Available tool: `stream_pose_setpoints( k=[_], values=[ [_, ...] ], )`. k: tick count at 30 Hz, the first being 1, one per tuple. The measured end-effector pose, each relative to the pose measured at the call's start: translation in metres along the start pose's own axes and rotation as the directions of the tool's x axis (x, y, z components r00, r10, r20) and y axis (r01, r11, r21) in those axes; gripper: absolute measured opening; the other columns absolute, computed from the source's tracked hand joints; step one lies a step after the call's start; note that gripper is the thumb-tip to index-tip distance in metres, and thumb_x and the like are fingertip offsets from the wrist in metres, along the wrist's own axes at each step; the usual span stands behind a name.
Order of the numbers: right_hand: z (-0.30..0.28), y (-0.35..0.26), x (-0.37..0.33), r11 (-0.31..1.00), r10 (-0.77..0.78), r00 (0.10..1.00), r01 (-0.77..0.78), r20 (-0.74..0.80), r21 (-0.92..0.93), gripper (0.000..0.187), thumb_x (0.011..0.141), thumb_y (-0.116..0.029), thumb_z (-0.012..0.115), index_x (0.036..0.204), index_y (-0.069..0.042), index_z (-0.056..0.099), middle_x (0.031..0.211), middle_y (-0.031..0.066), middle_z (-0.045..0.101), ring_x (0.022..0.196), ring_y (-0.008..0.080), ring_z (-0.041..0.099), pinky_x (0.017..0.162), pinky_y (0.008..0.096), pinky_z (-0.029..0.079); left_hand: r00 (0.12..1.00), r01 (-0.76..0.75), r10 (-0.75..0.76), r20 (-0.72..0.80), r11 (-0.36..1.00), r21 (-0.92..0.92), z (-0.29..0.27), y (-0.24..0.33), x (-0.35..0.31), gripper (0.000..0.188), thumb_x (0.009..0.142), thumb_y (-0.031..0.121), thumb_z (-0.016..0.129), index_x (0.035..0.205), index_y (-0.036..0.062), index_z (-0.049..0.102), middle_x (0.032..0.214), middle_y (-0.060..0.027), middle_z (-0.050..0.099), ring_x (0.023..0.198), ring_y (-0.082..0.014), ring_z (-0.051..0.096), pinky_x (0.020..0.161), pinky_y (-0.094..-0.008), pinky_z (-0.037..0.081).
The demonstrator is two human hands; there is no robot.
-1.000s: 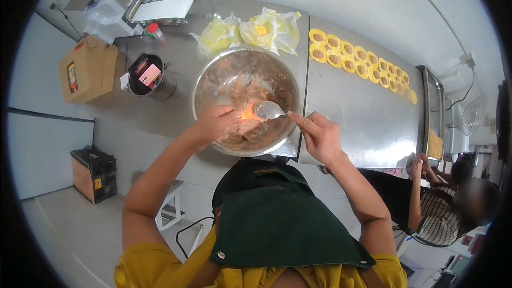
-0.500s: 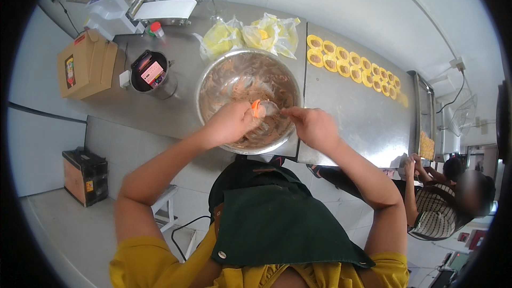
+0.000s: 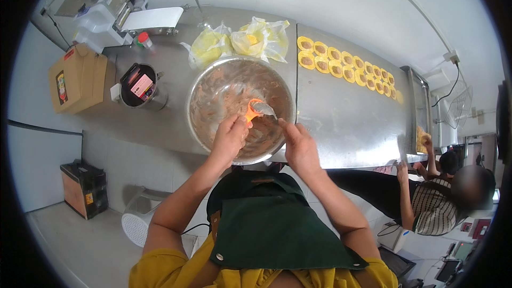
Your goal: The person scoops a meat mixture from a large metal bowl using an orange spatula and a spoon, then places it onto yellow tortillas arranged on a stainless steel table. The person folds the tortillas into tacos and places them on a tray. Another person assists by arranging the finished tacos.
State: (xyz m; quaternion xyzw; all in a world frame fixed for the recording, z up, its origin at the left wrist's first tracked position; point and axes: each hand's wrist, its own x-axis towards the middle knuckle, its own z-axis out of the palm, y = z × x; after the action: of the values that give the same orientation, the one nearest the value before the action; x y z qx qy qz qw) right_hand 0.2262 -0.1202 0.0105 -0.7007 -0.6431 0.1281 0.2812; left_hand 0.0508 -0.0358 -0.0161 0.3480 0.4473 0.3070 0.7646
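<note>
1. Presently, the left hand [image 3: 231, 136] is closed around an orange-handled scoop [image 3: 250, 112], held above the inside of a steel bowl [image 3: 234, 65]; the right hand [image 3: 300, 146] pinches a metal utensil [image 3: 265, 109], its blade at the scoop's head; whether the two touch cannot be told.
2. Brownish mixture [image 3: 226, 101] coats the bowl's inner wall; two plastic bags, left [image 3: 210, 48] and right [image 3: 261, 42], lie just behind it.
3. Yellow rounds [image 3: 335, 68], most topped with brown filling, lie in rows on the right-hand worktop [image 3: 352, 122]; a co-worker [image 3: 434, 208] stands near its far end.
</note>
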Motion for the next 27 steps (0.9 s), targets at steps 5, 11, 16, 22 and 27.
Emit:
stream_pose_setpoints(
  k=[5, 11, 16, 22, 27],
  values=[
    [0.010, 0.038, -0.027, 0.974, 0.116, 0.976, -0.076, -0.183, 0.212, 0.032, 0.086, 0.007, 0.052, 0.115, -0.004, 0.059, 0.079, 0.0170, 0.055, 0.067, 0.0300, 0.056, 0.065, 0.0327, 0.047, 0.999, -0.023, 0.008, -0.038, 0.919, -0.393, 0.029, 0.017, 0.003, 0.020, 0.095, 0.022, 0.048, 0.091, 0.0043, 0.057, 0.061, 0.0051, 0.040, 0.049, -0.0033, 0.031, 0.046, -0.0202, 0.030],
    [-0.071, 0.092, -0.030, 0.962, 0.182, 0.976, -0.151, -0.120, 0.229, 0.023, 0.088, 0.001, 0.054, 0.109, -0.004, 0.062, 0.079, 0.0142, 0.061, 0.057, 0.0240, 0.053, 0.058, 0.0274, 0.044, 0.849, -0.449, 0.492, 0.191, 0.483, 0.751, 0.077, 0.017, 0.003, 0.024, 0.094, 0.019, 0.048, 0.087, -0.0008, 0.058, 0.060, -0.0115, 0.051, 0.055, -0.0178, 0.052, 0.054, -0.0348, 0.040],
    [-0.121, 0.146, -0.023, 1.000, 0.015, 0.997, -0.015, -0.071, -0.003, 0.027, 0.083, -0.001, 0.055, 0.108, -0.010, 0.062, 0.075, 0.0129, 0.060, 0.060, 0.0312, 0.059, 0.053, 0.0392, 0.047, 0.835, -0.493, 0.391, 0.389, 0.214, 0.843, 0.156, -0.002, 0.017, 0.019, 0.091, 0.018, 0.049, 0.079, 0.0038, 0.051, 0.067, -0.0180, 0.055, 0.060, -0.0390, 0.054, 0.055, -0.0475, 0.040],
    [-0.152, 0.293, -0.028, -0.189, -0.108, 0.533, -0.840, 0.839, 0.509, 0.028, 0.083, 0.000, 0.055, 0.111, 0.000, 0.059, 0.064, 0.0028, 0.048, 0.046, 0.0104, 0.040, 0.039, 0.0225, 0.029, 0.813, -0.561, 0.242, 0.529, 0.084, 0.823, 0.227, -0.028, 0.051, 0.016, 0.090, 0.019, 0.049, 0.084, 0.0038, 0.052, 0.076, -0.0201, 0.057, 0.072, -0.0422, 0.055, 0.061, -0.0487, 0.043],
    [-0.272, 0.331, -0.023, 0.140, 0.500, 0.862, -0.174, 0.082, 0.975, 0.041, 0.077, 0.003, 0.054, 0.118, -0.001, 0.056, 0.068, -0.0013, 0.050, 0.048, 0.0039, 0.036, 0.041, 0.0182, 0.025, 0.802, -0.324, 0.593, 0.078, 0.322, 0.889, 0.195, -0.037, 0.060, 0.023, 0.097, 0.023, 0.045, 0.088, 0.0033, 0.055, 0.077, -0.0088, 0.057, 0.069, -0.0224, 0.055, 0.059, -0.0352, 0.042]
  ],
)
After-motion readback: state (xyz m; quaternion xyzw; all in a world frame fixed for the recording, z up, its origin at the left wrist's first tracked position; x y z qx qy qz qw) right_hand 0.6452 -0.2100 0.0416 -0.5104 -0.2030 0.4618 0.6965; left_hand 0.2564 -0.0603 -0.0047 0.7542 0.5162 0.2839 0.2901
